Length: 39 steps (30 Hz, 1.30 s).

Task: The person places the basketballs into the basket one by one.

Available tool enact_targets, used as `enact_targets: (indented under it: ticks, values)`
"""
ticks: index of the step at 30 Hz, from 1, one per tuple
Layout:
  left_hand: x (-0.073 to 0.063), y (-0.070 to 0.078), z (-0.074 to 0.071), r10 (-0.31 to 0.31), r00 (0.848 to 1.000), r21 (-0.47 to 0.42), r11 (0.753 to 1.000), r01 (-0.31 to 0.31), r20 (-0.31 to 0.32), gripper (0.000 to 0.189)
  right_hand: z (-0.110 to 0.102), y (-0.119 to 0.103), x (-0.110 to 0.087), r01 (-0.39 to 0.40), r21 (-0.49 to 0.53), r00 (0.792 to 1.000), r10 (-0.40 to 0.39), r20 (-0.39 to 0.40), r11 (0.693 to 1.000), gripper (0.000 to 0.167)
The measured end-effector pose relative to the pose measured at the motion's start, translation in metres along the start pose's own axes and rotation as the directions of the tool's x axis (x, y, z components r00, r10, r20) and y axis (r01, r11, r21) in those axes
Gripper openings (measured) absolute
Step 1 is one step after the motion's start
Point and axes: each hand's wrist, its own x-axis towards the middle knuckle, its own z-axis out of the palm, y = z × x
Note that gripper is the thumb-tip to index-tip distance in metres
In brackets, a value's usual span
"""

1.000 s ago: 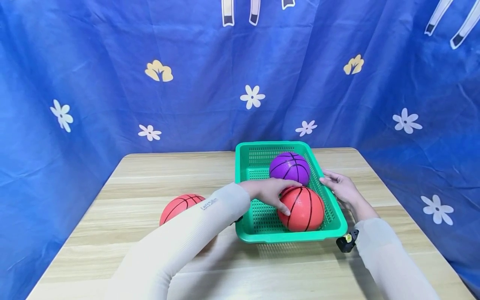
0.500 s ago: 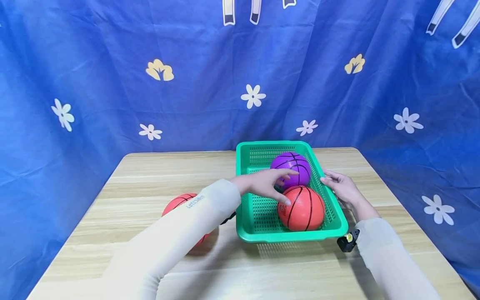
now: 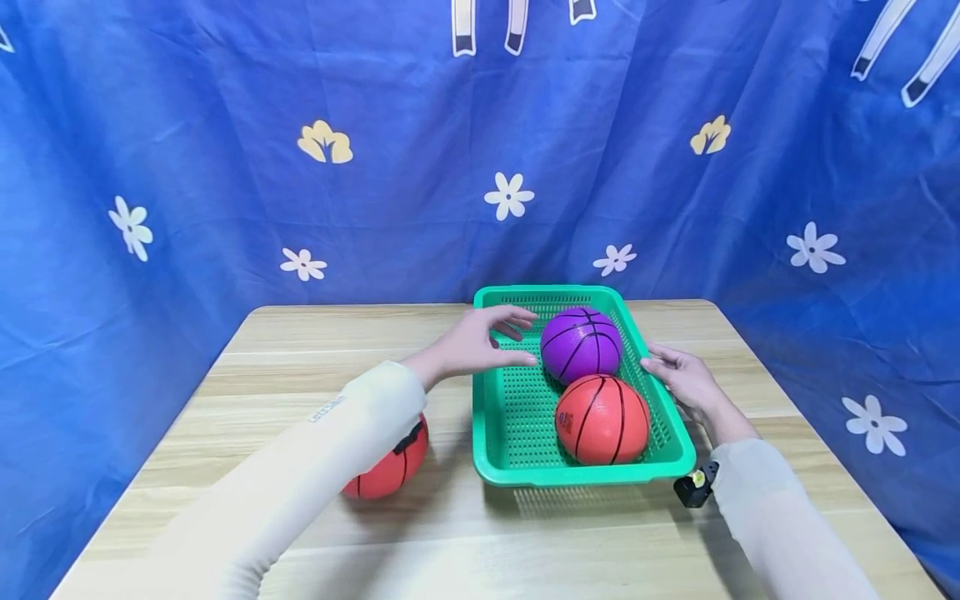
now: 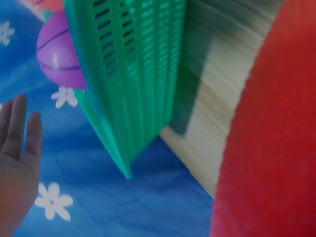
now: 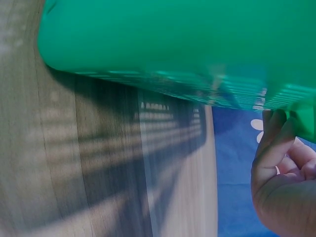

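Note:
A green plastic basket [image 3: 491, 467] with slotted walls holds a purple mini basketball [image 3: 581, 343] and an orange-red mini basketball [image 3: 602, 419], both against its right side. My left hand [image 3: 476, 342] is over the basket's left rim, fingers spread and nothing in them; the left wrist view shows its fingers [image 4: 19, 128] straight. My right hand [image 3: 688, 383] grips the basket's right rim, thumb at the top edge and fingers curled against the outer wall, as the right wrist view also shows. A second orange-red basketball [image 3: 390, 467] sits on the table left of the basket, partly hidden by my left forearm.
The pale wood table [image 3: 555, 542] carries the basket and the loose ball. Behind it and along both sides hangs a blue curtain [image 3: 405, 208] with white flowers. A black wrist camera [image 3: 694, 490] sits by the basket's front right corner.
My left hand has come off the orange-red ball in the basket and moved left and back to the left rim. The balls and my right hand stay in place.

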Motion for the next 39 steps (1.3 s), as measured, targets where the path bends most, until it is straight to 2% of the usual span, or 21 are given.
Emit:
enact_targets:
  ticks: [6, 15, 20, 25, 30, 34, 39]
  values:
    - [-0.016, 0.0, -0.027, -0.012, 0.995, 0.026, 1.0, 0.015, -0.102, 0.052, 0.0, 0.002, 0.002, -0.005, 0.002, 1.0, 0.005, 0.015, 1.0, 0.063]
    - [-0.021, 0.013, -0.049, -0.014, 0.989, 0.035, 0.999, 0.019, -0.149, 0.053, -0.003, 0.004, 0.001, 0.004, 0.017, 1.0, -0.004, 0.016, 1.0, 0.064]
    - [-0.033, 0.014, -0.065, -0.01, 0.98, 0.028, 0.999, 0.016, -0.199, 0.051, -0.002, 0.003, 0.0, 0.0, 0.019, 1.0, 0.0, 0.013, 1.0, 0.064]
    - [-0.055, 0.002, -0.077, -0.028, 0.97, 0.026, 0.999, 0.036, -0.241, 0.049, -0.001, 0.002, 0.001, -0.007, 0.028, 1.0, 0.007, 0.014, 1.0, 0.064]
    - [-0.084, -0.015, -0.086, -0.068, 0.96, 0.017, 0.997, 0.076, -0.271, 0.05, -0.001, 0.001, 0.001, -0.004, 0.022, 1.0, 0.004, 0.012, 1.0, 0.063]
    - [-0.108, -0.031, -0.089, -0.111, 0.952, 0.02, 0.992, 0.122, -0.286, 0.053, 0.0, 0.001, 0.001, -0.005, 0.025, 1.0, 0.005, 0.012, 1.0, 0.063]
    - [-0.136, -0.051, -0.087, -0.112, 0.95, 0.055, 0.99, 0.134, -0.293, 0.057, -0.001, 0.001, 0.0, -0.005, 0.03, 1.0, 0.005, 0.013, 1.0, 0.063]
